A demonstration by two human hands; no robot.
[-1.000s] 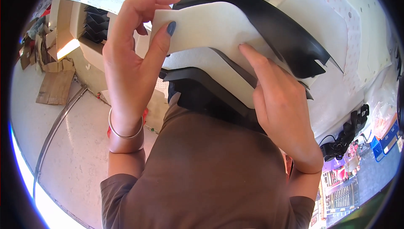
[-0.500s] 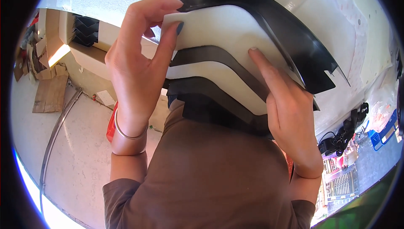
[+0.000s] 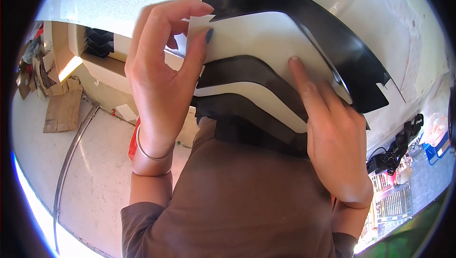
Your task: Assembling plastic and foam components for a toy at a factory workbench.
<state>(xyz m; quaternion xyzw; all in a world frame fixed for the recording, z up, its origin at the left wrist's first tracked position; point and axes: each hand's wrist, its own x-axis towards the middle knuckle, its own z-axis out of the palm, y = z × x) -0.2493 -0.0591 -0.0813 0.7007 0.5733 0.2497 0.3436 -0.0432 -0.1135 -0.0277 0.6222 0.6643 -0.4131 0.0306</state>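
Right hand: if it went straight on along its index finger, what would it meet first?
The right hand seems to touch the white curved piece at its fingertip. Straight on across that surface, it would likely next meet the upper black curved panel; depth is unclear.

Sheet (image 3: 251,35) right of box (image 3: 107,72)

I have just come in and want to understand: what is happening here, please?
A person has the left hand at the left end of a curved white piece, held between thumb and fingers. The right hand has its index fingertip on that piece. It lies along the inner edge of a curved black part, and a second white band shows nearer the body.
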